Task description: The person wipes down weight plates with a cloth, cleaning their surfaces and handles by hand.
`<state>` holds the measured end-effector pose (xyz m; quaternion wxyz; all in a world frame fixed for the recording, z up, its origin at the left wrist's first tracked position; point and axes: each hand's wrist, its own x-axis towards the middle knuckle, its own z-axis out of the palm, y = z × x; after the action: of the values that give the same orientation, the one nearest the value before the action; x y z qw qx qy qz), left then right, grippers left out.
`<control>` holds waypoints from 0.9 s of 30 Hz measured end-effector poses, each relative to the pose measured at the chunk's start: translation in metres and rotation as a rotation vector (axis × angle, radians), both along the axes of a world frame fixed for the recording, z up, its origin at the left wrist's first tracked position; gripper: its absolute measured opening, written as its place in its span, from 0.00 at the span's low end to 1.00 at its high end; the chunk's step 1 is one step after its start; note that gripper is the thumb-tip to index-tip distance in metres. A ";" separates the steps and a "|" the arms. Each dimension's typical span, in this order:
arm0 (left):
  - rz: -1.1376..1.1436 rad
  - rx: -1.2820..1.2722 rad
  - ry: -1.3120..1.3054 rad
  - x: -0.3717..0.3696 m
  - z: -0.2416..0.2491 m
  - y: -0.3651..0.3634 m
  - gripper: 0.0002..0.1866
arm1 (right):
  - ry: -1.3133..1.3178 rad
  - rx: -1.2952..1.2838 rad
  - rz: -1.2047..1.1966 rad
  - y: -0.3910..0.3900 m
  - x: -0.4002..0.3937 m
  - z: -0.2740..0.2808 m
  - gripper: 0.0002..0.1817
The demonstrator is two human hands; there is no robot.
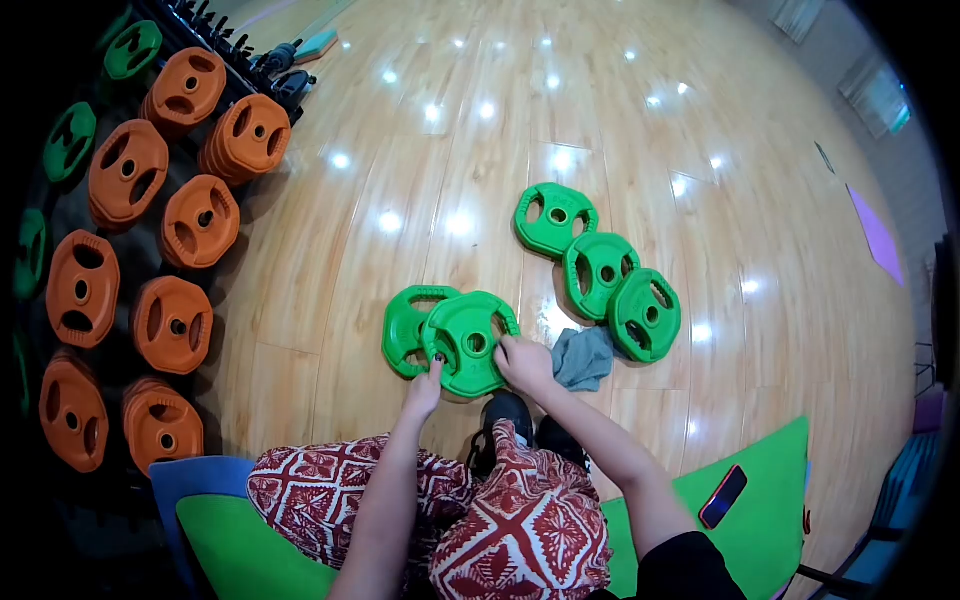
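A green weight plate (463, 372) with a centre hole and grip slots is held in front of my knees. My left hand (424, 390) is closed around its lower left grip, the thumb on top. On the right rim, my right hand (524, 362) is closed around the other grip. Partly hidden behind it is a second green weight plate (400, 328). To the right, three more green plates lie overlapping in a slanting row: the upper plate (543, 232), the middle plate (585, 268) and the lower plate (640, 345). A grey cloth (583, 358) lies bunched beside the lower one.
Orange weight plates (185, 325) hang in stacks on a rack at my left, with green ones farther out. Dumbbells (275, 62) stand at the upper left. A phone (724, 497) rests on the green mat (770, 470) under me. A purple mat (875, 235) lies far right.
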<state>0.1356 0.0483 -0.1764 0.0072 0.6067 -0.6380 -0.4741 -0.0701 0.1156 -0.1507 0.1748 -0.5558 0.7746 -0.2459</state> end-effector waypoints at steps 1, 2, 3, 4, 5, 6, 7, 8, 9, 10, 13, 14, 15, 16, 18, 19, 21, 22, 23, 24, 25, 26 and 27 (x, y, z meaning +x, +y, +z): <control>-0.004 -0.013 -0.035 -0.005 0.017 0.002 0.45 | 0.020 0.008 0.051 0.009 -0.005 -0.004 0.13; -0.003 -0.017 -0.037 -0.007 0.014 0.001 0.45 | 0.038 0.016 0.102 0.013 -0.010 -0.008 0.13; -0.004 -0.063 -0.045 -0.006 0.010 0.001 0.45 | -0.006 0.037 0.081 0.011 -0.012 -0.006 0.13; -0.003 -0.107 -0.055 -0.004 0.006 0.003 0.46 | -0.015 0.038 0.083 0.005 -0.012 -0.004 0.13; -0.001 -0.105 -0.064 -0.002 0.002 0.005 0.46 | -0.054 0.076 0.005 -0.004 -0.014 -0.002 0.13; 0.007 -0.101 -0.052 -0.003 0.003 0.005 0.46 | -0.094 0.111 -0.073 -0.016 -0.014 0.003 0.14; 0.014 -0.101 -0.041 -0.004 0.005 0.003 0.46 | -0.118 0.072 -0.126 -0.029 -0.013 0.003 0.13; 0.014 -0.105 -0.051 -0.004 0.007 0.001 0.46 | -0.128 0.069 -0.125 -0.040 -0.010 0.002 0.13; 0.013 -0.035 -0.058 -0.005 0.012 0.001 0.46 | -0.127 0.062 -0.186 -0.049 -0.007 -0.001 0.13; 0.011 0.036 -0.063 -0.006 0.018 0.001 0.45 | -0.122 0.056 -0.249 -0.053 -0.003 -0.003 0.13; 0.019 -0.075 -0.055 -0.006 0.012 0.004 0.44 | -0.120 0.082 -0.178 -0.041 0.001 -0.001 0.14; 0.004 -0.153 -0.069 -0.005 0.007 0.005 0.43 | -0.132 0.108 -0.091 -0.031 0.001 0.001 0.14; -0.001 -0.150 -0.069 -0.006 0.008 0.005 0.43 | -0.133 0.111 -0.096 -0.021 -0.002 -0.002 0.14; -0.010 -0.111 -0.092 -0.007 0.012 0.004 0.43 | -0.103 0.084 0.017 -0.010 -0.006 -0.006 0.13; -0.022 -0.076 -0.120 -0.008 0.022 0.004 0.43 | -0.077 0.052 0.128 -0.001 -0.016 -0.007 0.13; -0.006 -0.090 -0.093 -0.011 0.027 0.005 0.44 | -0.051 0.138 0.215 -0.005 -0.023 -0.001 0.13; 0.007 -0.104 -0.074 -0.011 0.029 0.007 0.44 | 0.019 0.199 0.331 -0.015 -0.030 0.016 0.12; 0.003 -0.095 -0.090 -0.011 0.028 0.007 0.44 | 0.014 0.195 0.331 -0.025 -0.034 0.014 0.12; 0.001 -0.085 -0.105 -0.011 0.027 0.007 0.44 | 0.011 0.131 0.294 -0.036 -0.037 0.011 0.12; 0.002 -0.088 -0.112 -0.010 0.022 0.006 0.44 | 0.006 0.067 0.258 -0.043 -0.037 0.009 0.11; 0.018 -0.039 -0.074 -0.008 0.017 0.006 0.44 | 0.024 -0.010 0.229 -0.046 -0.037 0.006 0.11; 0.034 0.008 -0.036 -0.006 0.012 0.004 0.44 | 0.014 -0.014 0.233 -0.045 -0.036 0.004 0.11; 0.041 0.049 -0.060 -0.005 0.011 0.002 0.44 | 0.062 -0.045 0.245 -0.043 -0.035 0.001 0.10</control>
<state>0.1302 0.0507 -0.1655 -0.0172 0.6336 -0.6135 -0.4711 -0.1050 0.0724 -0.1501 0.1673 -0.6575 0.7001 -0.2227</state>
